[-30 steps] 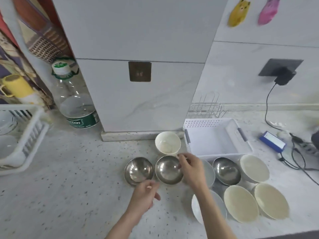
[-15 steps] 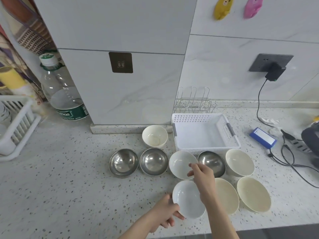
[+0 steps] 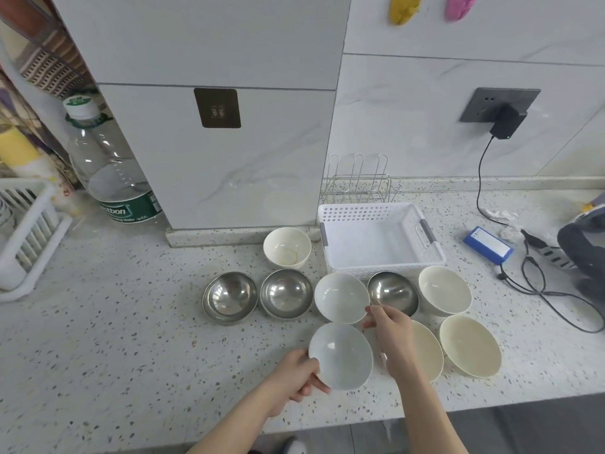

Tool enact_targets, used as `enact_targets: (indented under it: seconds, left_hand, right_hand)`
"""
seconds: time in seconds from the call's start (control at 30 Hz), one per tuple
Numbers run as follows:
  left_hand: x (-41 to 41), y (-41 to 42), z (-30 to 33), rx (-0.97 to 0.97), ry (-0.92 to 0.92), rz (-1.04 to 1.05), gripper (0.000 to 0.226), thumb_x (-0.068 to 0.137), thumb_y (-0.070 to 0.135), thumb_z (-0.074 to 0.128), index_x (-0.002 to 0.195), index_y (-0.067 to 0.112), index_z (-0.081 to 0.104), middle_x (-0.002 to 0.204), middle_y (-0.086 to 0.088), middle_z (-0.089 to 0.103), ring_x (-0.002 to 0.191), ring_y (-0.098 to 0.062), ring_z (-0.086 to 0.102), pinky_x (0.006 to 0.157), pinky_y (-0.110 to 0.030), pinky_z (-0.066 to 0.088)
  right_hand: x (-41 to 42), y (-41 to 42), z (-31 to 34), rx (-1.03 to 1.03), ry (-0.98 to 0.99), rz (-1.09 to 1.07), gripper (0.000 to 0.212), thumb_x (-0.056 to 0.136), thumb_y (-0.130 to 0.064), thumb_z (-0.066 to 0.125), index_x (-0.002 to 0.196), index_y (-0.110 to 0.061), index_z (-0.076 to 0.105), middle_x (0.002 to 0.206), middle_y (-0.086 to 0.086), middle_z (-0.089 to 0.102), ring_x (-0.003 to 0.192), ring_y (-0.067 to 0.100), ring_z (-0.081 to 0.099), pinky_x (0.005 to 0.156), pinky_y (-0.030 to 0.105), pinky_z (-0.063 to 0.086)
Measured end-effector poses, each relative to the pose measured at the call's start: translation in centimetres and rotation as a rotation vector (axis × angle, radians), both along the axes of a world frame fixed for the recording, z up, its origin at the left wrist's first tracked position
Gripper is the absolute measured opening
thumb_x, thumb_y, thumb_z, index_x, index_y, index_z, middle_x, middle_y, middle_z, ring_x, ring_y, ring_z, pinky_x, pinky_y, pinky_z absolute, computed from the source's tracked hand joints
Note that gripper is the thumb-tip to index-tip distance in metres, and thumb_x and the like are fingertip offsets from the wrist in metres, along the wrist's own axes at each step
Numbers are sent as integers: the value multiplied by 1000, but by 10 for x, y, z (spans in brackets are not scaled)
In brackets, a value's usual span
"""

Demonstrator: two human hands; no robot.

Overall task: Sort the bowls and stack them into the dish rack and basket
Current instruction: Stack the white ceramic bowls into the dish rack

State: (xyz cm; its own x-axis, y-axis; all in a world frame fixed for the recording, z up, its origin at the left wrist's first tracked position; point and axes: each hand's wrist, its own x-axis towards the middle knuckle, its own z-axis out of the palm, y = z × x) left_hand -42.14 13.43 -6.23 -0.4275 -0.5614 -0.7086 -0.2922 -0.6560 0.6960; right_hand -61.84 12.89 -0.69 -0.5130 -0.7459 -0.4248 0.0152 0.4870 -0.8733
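Both hands grip white bowls: left hand (image 3: 291,378), right hand (image 3: 391,332).

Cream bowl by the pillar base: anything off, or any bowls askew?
The cream bowl has brownish residue inside. The near cream bowl by the counter edge sits tilted on its side. No spills or breakage visible.

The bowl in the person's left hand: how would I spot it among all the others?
Start at the white basket by the wall, then come toward the counter's front edge. The white bowl gripped at its rim by the left hand is nearest, glossy white rather than steel or cream.
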Motion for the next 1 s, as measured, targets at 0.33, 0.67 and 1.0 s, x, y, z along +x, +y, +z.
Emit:
enact_targets:
  seconds: [0.33, 0.67, 1.0]
  left_hand:
    - [82, -6, 11, -140, 104, 363, 34, 94, 5, 44, 125, 16, 53, 91, -27, 74, 41, -8, 29, 36, -18, 25]
    - [100, -10, 39, -182, 105, 569, 32, 94, 6, 44, 120, 16, 59, 93, -25, 74, 39, -7, 30, 35, -18, 24]
    - [133, -12, 40, -152, 83, 619, 28, 93, 6, 43, 117, 8, 59, 92, -25, 75, 39, -7, 30, 36, -18, 23]
  right_hand:
    - [20, 15, -17, 243, -230, 105, 30, 92, -28, 58, 90, 0, 70, 62, 5, 71, 37, 8, 37, 34, 18, 26]
    - [42, -3, -37, 214, -439, -124, 30, 94, -30, 53, 119, -13, 54, 99, 11, 73, 44, 10, 43, 33, 16, 26]
    - [67, -5, -38, 148, -284, -369, 13, 86, -11, 49, 91, -5, 59, 72, 11, 66, 48, 15, 28, 45, 27, 25]
